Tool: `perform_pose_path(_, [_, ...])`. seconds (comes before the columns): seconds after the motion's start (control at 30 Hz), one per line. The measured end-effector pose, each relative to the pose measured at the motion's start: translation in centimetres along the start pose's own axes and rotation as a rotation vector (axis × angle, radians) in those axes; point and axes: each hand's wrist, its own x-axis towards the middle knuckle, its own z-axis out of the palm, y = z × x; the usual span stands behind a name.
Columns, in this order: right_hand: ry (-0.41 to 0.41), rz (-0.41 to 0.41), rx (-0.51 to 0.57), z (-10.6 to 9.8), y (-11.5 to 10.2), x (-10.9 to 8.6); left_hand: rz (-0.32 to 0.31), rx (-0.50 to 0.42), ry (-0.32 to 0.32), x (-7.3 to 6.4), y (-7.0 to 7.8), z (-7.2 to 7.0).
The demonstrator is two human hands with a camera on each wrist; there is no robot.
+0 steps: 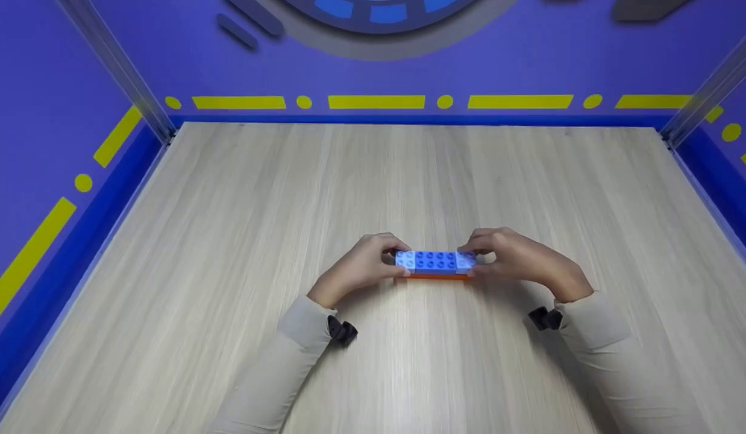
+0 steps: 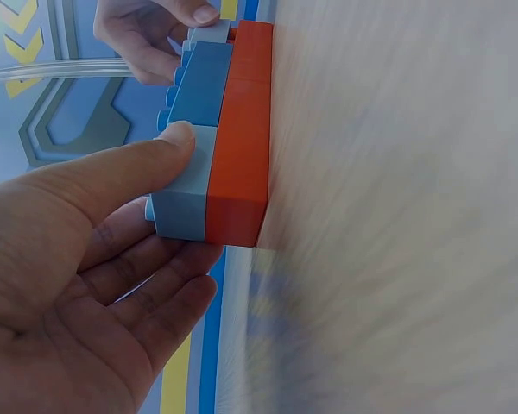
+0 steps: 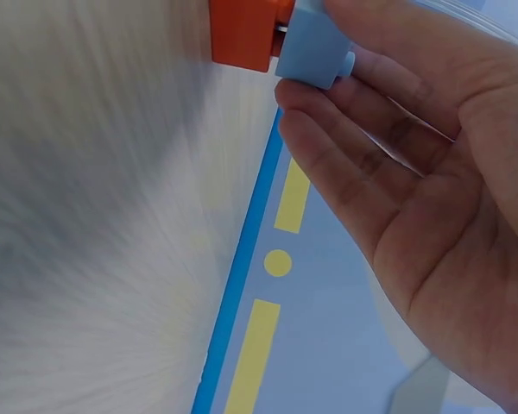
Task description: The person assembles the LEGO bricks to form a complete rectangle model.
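A row of toy building bricks lies on the table: a blue brick [image 1: 435, 263] in the middle, light blue bricks at both ends, and a red-orange layer [image 2: 239, 164] underneath. My left hand [image 1: 362, 265] pinches the left light blue brick [image 2: 185, 207] between thumb and fingers. That brick sits flush on the red-orange layer. At the other end my right hand [image 1: 523, 256] pinches the right light blue brick [image 3: 311, 47]. In the right wrist view a narrow gap shows between this brick and the red-orange layer [image 3: 242, 34], with a stud visible inside it.
The wood-grain table [image 1: 276, 199] stretches around the bricks on all sides. Purple-blue panels [image 1: 529, 66] with yellow dashes and dots stand along its back and sides. Metal posts [image 1: 120, 66] rise at the back corners. Both sleeves carry a small black wrist device [image 1: 341, 331].
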Motion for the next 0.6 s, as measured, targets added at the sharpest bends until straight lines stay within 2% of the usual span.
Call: perform_pose_path(0.6, [-0.005, 0.018, 0.018, 0.08, -0.01, 0.15, 0.008, -0.028, 0.003, -0.08, -0.01, 0.05])
